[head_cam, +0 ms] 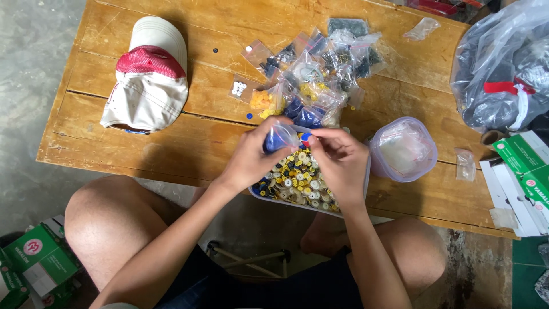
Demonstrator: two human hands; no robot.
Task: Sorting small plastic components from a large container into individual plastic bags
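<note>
Head view, seated at a wooden table [171,137]. Left hand [251,157] pinches a small clear bag [281,137] holding dark blue buttons, fingers closed on its left side. Right hand [338,163] has thumb and forefinger closed on the bag's upper right edge, where a blue bit shows at the fingertips; whether that is a button or part of the bag, cannot tell. Bag is held just above a tray [297,180] of mixed buttons (yellow, white, dark blue, black) at the near table edge. Behind the tray lies a pile of small filled bags [317,74], sorted by colour: yellow, blue, white, dark. A few loose buttons lie near the pile. Right of the tray stands a round clear tub [403,150] with empty bags inside. Cap [150,77], white and red, lies at the far left. Large grey sack [503,68] at the far right; green and white boxes [523,171] near it.
</note>
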